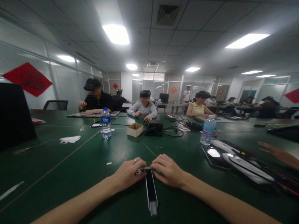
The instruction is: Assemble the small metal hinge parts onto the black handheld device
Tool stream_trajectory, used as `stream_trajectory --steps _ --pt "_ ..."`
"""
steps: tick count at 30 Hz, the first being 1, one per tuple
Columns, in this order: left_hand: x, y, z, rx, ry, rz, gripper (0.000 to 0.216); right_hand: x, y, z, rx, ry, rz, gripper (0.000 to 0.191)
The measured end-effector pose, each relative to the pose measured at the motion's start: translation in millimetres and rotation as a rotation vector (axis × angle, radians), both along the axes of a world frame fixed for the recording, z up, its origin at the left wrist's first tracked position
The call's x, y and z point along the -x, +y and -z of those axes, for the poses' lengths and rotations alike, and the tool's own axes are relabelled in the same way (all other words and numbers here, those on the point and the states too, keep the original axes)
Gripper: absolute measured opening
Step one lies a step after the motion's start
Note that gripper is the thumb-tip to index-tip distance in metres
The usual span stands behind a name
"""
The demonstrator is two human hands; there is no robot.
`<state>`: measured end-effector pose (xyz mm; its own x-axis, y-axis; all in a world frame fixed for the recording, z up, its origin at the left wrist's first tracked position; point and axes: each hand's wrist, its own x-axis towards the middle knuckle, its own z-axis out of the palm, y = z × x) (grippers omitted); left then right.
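Both my hands rest on the green table near its front edge. My left hand is closed, a ring on one finger, pinching the far end of a long narrow black-and-white device that points back toward me. My right hand is closed too and grips the same far end from the other side. The fingertips of the two hands meet over a small metal part that I cannot make out.
A water bottle, a small cardboard box and a black box with cables stand mid-table. Another bottle and opened flat devices lie right, beside another person's hand. Several people sit at the far side. A black screen stands left.
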<state>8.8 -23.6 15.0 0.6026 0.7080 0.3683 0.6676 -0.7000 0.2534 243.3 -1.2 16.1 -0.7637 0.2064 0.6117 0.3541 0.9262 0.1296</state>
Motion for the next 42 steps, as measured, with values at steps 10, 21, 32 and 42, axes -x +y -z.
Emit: stream_trajectory --steps 10,21,32,42 --pt "-8 -14 -7.1 0.217 -0.272 0.172 0.019 11 -15 4.2 -0.123 0.105 -0.161 0.011" --pt "-9 -11 -4.2 0.303 -0.327 0.135 0.021 10 -14 2.8 -0.111 0.060 -0.142 0.011" --pt "6 1 -13.1 0.140 -0.155 0.013 0.007 1 -3 4.1 0.037 0.071 -0.019 0.013" --pt "12 13 -9.0 0.218 -0.001 -0.087 0.009 -9 15 9.9 0.387 -0.017 0.180 0.004"
